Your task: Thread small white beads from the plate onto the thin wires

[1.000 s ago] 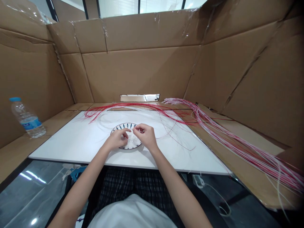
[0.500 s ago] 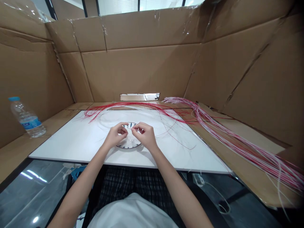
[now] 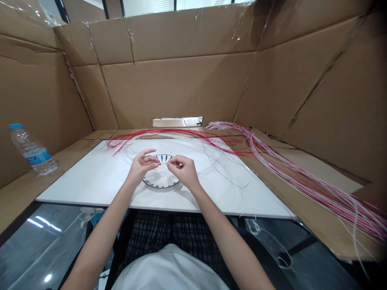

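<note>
Cardboard walls (image 3: 181,88) close in a table topped with a white board (image 3: 90,181). The left hand (image 3: 141,165) and right hand (image 3: 183,171) hover close together, each pinching one end of a thin thread (image 3: 163,162) stretched between their fingertips. Just below both hands sits a patterned plate (image 3: 163,187) holding small clear bits, too tiny to tell apart. Red and white strings (image 3: 302,185) fan out beyond and to the right of the right hand. A water bottle (image 3: 32,150) stands well left of the left hand.

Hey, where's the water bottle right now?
In the head view the water bottle sits at far left on the cardboard, left of the white board.
</note>
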`<state>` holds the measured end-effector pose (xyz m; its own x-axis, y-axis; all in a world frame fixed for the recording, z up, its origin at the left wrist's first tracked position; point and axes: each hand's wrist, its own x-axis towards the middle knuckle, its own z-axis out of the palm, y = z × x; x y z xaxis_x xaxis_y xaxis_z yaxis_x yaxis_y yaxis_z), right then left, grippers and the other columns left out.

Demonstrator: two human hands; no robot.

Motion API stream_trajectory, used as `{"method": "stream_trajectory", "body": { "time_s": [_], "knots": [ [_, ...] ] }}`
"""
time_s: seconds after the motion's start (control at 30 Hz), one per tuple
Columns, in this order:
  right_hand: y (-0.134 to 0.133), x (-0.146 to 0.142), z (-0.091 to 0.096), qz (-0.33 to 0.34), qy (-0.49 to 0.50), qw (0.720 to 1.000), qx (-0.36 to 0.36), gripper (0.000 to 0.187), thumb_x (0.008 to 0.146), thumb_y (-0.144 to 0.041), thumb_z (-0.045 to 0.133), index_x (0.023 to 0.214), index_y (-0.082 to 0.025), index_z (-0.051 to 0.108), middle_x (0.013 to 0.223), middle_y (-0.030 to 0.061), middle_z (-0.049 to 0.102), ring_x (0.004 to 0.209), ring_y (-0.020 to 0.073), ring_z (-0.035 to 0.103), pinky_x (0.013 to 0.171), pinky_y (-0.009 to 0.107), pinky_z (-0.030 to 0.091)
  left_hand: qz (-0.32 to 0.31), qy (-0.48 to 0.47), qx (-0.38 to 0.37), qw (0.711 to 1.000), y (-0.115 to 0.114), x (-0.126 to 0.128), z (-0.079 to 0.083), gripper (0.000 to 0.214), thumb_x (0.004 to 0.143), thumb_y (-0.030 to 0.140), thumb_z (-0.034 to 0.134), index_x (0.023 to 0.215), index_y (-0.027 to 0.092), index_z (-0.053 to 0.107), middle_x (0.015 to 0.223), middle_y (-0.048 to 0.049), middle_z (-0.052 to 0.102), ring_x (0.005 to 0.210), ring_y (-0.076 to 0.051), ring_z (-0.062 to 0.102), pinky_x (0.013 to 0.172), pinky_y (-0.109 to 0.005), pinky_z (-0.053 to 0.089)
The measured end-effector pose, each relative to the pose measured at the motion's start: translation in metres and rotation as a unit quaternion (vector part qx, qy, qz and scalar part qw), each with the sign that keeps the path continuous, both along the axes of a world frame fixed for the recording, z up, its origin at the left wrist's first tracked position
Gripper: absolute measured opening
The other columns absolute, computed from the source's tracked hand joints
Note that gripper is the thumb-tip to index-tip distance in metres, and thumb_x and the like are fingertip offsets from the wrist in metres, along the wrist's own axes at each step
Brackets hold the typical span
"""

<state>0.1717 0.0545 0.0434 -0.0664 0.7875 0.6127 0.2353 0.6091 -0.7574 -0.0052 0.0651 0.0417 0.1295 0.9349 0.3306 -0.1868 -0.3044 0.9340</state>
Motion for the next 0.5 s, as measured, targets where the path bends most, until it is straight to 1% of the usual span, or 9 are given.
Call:
{"method": "stream_trajectory", "body": {
  "time_s": [0.3,0.5],
  "knots": [
    [0.0006,-0.0002,0.0002,0.007,0.007,1.0,0.007,0.011,0.07,-0.02,0.059,0.064,-0.015,0.066,0.063,0.0014,0.063,0.055,0.0106,0.05,0.054,0.023,0.039,-0.008,-0.003,0.003,1.0,0.0,-0.0012,-0.0006,0.059,0.057,0.018,0.081,0.111,0.017,0.056,0.075,-0.0007,0.07,0.072,-0.015,0.067,0.074,-0.029,0.052],
    [0.0009,-0.0002,-0.0003,0.009,0.001,1.0,0.007,0.01,0.069,-0.02,0.059,0.063,-0.016,0.066,0.063,0.0007,0.063,0.055,0.0111,0.051,0.054,0.023,0.039,-0.007,0.001,0.011,1.0,-0.0005,-0.001,-0.0006,0.059,0.059,0.019,0.08,0.112,0.016,0.056,0.075,-0.0012,0.069,0.073,-0.015,0.067,0.073,-0.027,0.052]
  ]
}}
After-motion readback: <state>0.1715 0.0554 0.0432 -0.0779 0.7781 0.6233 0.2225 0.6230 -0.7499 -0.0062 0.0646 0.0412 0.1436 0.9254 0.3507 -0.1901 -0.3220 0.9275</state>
